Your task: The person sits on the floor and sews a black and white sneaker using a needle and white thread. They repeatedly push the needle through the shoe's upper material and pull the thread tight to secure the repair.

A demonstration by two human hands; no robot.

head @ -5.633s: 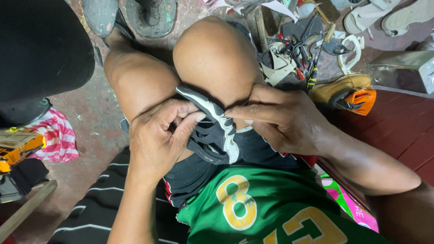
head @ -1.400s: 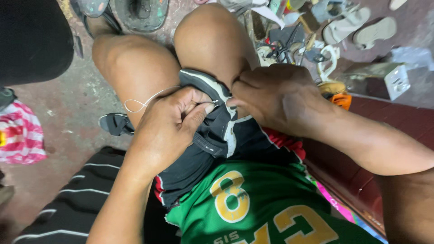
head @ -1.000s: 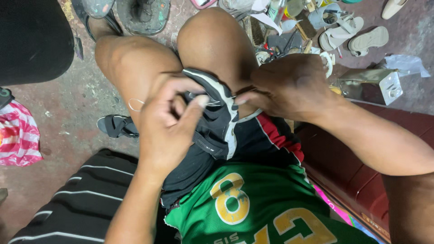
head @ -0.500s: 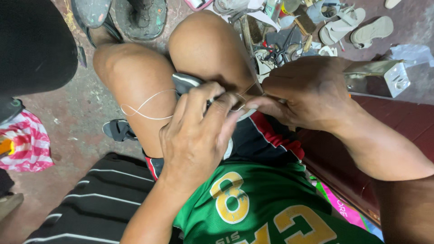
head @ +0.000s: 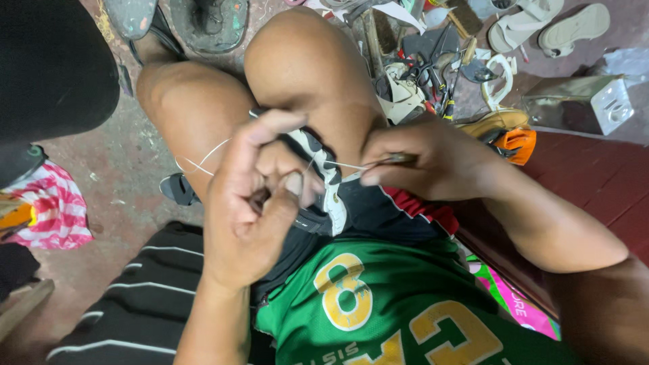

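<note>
I sit with my knees up and a black-and-white shoe wedged in my lap, between my thighs and just above the hem of my green jersey. My left hand is curled half shut in front of the shoe, index finger raised, thumb and the other fingers pinched narrow around a thin white thread. The thread loops out to the left over my left thigh and also runs taut to the right, across the shoe's white edge. My right hand is closed on the handle of a small stitching tool, its tip pointing left at the shoe, right where the taut thread ends.

On the floor past my right knee lies a heap of hand tools, with a pair of pale sandals toward the top right corner. An orange tool lies just beyond my right wrist. A red-and-white striped cloth lies on the floor at the left edge.
</note>
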